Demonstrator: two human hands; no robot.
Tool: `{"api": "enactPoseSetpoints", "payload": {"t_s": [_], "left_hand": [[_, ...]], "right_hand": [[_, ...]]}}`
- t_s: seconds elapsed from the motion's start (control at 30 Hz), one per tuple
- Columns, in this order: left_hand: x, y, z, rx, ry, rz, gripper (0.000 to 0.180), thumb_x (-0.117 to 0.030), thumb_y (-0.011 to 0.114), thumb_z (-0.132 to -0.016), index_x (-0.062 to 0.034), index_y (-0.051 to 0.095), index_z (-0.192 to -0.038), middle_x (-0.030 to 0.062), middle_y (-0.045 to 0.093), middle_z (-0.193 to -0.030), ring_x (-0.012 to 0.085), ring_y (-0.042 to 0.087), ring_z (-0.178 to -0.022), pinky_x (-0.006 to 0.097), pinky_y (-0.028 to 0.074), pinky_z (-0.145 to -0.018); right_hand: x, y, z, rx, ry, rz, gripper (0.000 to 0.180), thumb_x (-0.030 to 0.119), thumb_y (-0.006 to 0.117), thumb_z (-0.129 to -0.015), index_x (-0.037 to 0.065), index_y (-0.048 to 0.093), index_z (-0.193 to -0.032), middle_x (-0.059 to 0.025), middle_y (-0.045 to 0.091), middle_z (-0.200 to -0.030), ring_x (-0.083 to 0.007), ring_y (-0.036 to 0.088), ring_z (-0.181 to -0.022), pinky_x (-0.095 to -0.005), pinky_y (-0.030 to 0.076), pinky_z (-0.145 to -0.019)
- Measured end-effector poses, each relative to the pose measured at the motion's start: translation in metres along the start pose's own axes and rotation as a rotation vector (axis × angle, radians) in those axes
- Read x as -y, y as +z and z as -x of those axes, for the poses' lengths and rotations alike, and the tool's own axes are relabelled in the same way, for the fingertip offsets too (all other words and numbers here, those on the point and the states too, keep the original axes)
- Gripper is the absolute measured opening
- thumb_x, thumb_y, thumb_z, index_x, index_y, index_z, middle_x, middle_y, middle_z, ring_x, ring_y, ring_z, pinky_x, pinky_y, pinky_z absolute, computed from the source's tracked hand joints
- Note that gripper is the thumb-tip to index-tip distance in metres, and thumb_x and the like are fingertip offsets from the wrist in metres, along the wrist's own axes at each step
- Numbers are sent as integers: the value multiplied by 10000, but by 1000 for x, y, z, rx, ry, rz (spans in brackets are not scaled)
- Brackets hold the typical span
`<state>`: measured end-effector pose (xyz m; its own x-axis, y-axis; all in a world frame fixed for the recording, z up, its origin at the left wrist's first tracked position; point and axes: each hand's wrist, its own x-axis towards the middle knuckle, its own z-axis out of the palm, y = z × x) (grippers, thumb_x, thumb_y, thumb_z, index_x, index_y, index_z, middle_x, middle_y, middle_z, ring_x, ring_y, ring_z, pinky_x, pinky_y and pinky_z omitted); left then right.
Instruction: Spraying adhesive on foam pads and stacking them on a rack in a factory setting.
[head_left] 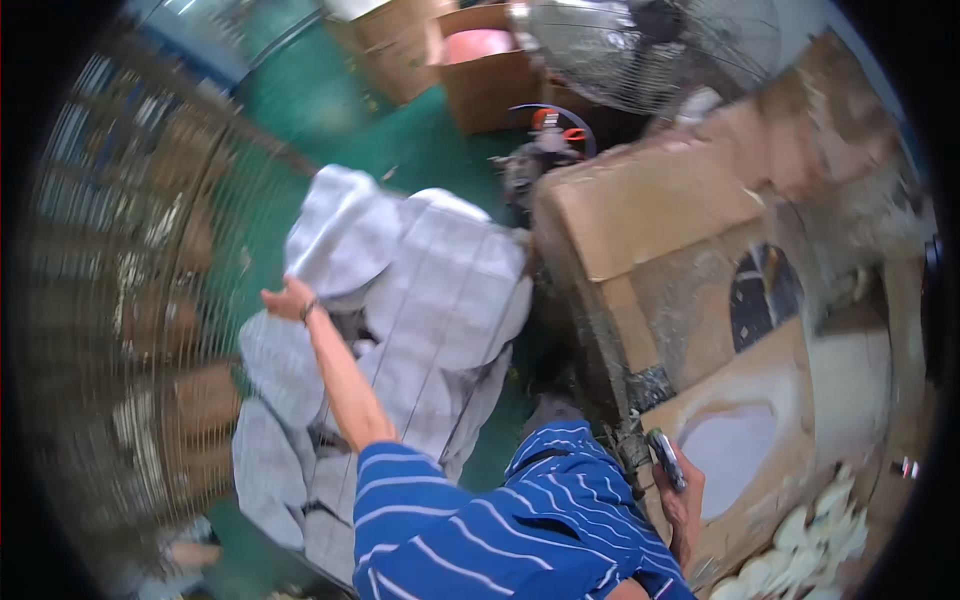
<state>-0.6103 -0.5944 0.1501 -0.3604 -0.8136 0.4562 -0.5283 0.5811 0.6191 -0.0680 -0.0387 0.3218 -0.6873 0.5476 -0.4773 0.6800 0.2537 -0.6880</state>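
Observation:
My left hand [289, 299] reaches out over a pile of light grey fabric-covered pads. Its fingers look stretched apart, beside the lower edge of a rounded grey pad [345, 225]; whether they touch it I cannot tell. To the right of that pad lies a large grey panel [450, 290] with long seams, and more grey pieces [285, 370] are heaped below. My right hand [684, 505] is closed around a dark handheld tool with a silvery edge [667, 460]; its exact kind is unclear. That hand is beside the cardboard-covered workbench [650, 215].
A white oval patch [730, 455] shows on the bench, with pale scraps [810, 540] at its near right. Beyond stand a large metal fan [650, 45] and an open cardboard box [490, 85]. Wire mesh [190, 270] borders the left. The floor [440, 130] is green.

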Motion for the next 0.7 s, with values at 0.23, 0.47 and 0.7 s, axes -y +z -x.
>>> {"api": "enactPoseSetpoints", "payload": {"t_s": [0.23, 0.47, 0.7], "left_hand": [[-202, -21, 268, 1130, 463, 837, 345, -172, 682, -910, -39, 704, -1227, 134, 695, -1144, 251, 671, -1023, 372, 536, -921], [-358, 102, 481, 1592, 858, 427, 443, -317, 691, -890, -39, 713, -1235, 167, 745, -1175, 250, 714, -1097, 353, 542, -955], [-388, 277, 595, 1465, 887, 401, 511, -302, 680, -897, -52, 635, -1340, 142, 750, -1125, 274, 712, -1055, 383, 548, -929]], "right_hand": [[-20, 6, -118, -337, -175, 81, 606, 115, 738, -861, -35, 537, -1413, -274, 672, -1215, -328, 679, -1129, -414, 502, -958], [-37, -18, -319, -555, 57, 268, 726, 114, 686, -895, -75, 344, -1507, -304, 623, -1201, -452, 628, -1097, -503, 480, -962], [-46, -22, -447, -846, 240, 569, 813, 170, 732, -878, -89, 291, -1510, -348, 451, -1380, -481, 457, -1312, -523, 424, -1067]]}}
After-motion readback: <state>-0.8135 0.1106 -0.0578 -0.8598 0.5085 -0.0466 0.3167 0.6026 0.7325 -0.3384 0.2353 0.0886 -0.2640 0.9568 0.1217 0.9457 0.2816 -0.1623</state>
